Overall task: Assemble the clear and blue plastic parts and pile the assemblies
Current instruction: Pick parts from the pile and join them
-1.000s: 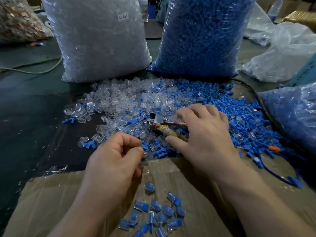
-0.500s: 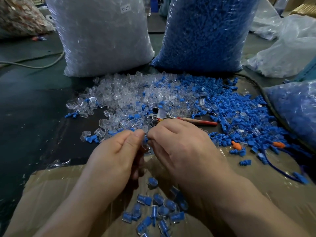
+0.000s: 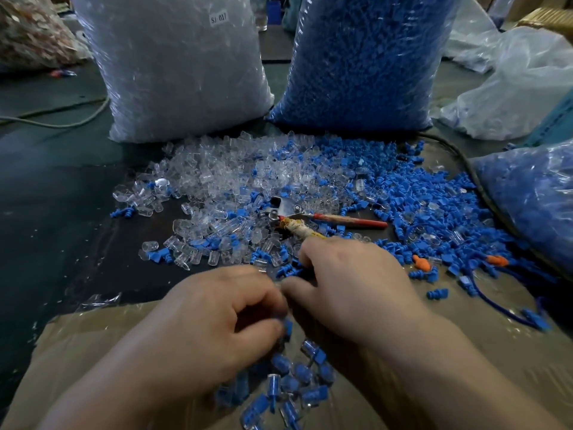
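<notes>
Two large bags stand side by side at the back: the labelled bag (image 3: 186, 72) on the left, the second bag (image 3: 366, 57) on its right. Directly before them lie two heaps that mix in the middle, the shells (image 3: 217, 181) on the left and the plugs (image 3: 418, 206) on the right. The pliers (image 3: 294, 212) lie between the heaps. A third bag (image 3: 533, 206) lies at the right edge, beside the plugs. Nearest to the person lies a cardboard sheet (image 3: 77, 352), and the pile of assemblies (image 3: 294, 377) lies on it. Above this pile the left hand (image 3: 210, 324) and the right hand (image 3: 356, 283) meet, and a part (image 3: 286, 325) sits at the left thumb.
</notes>
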`<state>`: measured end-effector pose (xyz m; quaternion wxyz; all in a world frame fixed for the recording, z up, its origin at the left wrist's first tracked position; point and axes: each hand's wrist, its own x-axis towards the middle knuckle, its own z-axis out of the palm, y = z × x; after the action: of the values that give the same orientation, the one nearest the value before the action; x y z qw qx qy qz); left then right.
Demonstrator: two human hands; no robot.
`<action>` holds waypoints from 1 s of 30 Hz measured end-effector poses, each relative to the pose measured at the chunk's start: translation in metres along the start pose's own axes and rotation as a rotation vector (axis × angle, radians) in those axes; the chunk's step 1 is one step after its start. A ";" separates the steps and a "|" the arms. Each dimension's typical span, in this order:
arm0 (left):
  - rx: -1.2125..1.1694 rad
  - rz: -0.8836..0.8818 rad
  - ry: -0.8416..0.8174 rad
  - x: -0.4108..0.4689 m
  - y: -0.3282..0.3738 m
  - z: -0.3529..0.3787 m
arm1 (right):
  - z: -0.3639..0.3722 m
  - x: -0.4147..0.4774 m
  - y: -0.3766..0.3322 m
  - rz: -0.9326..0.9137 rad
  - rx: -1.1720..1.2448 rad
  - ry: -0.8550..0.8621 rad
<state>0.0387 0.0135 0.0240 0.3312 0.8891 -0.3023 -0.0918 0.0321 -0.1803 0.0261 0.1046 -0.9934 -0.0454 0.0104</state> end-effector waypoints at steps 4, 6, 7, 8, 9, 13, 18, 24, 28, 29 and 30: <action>-0.009 0.025 -0.063 -0.001 0.004 0.001 | 0.010 0.007 -0.008 -0.030 -0.068 0.068; -0.074 -0.041 -0.041 -0.002 0.004 -0.001 | 0.012 0.011 -0.011 -0.057 -0.075 0.074; -0.073 -0.093 0.013 -0.002 0.002 -0.001 | 0.013 0.012 -0.012 -0.066 -0.072 0.069; -0.025 -0.147 0.094 -0.001 -0.001 -0.001 | 0.013 0.012 -0.013 -0.077 -0.066 0.070; 0.057 -0.203 0.177 0.000 -0.004 -0.001 | 0.013 0.012 -0.013 -0.092 -0.056 0.076; 0.288 -0.344 0.345 0.009 -0.010 0.007 | 0.013 0.012 -0.011 -0.119 -0.026 0.083; 0.392 -0.331 0.321 0.015 -0.008 0.015 | 0.011 0.011 -0.011 -0.096 0.103 0.068; 0.057 -0.434 0.501 0.011 -0.011 0.013 | 0.008 0.012 -0.009 -0.070 0.185 0.063; -0.323 -0.417 0.593 0.010 -0.012 0.015 | 0.002 0.009 -0.005 0.077 0.581 0.090; -0.404 -0.390 0.607 0.010 -0.013 0.016 | -0.001 0.008 -0.005 0.129 0.774 0.063; -0.459 -0.359 0.610 0.010 -0.014 0.015 | -0.004 0.007 -0.005 0.179 0.995 0.017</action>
<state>0.0473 0.0078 0.0037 0.5737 0.8172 -0.0022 0.0544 0.0390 -0.1758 0.0308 0.5646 -0.8232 0.0512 0.0316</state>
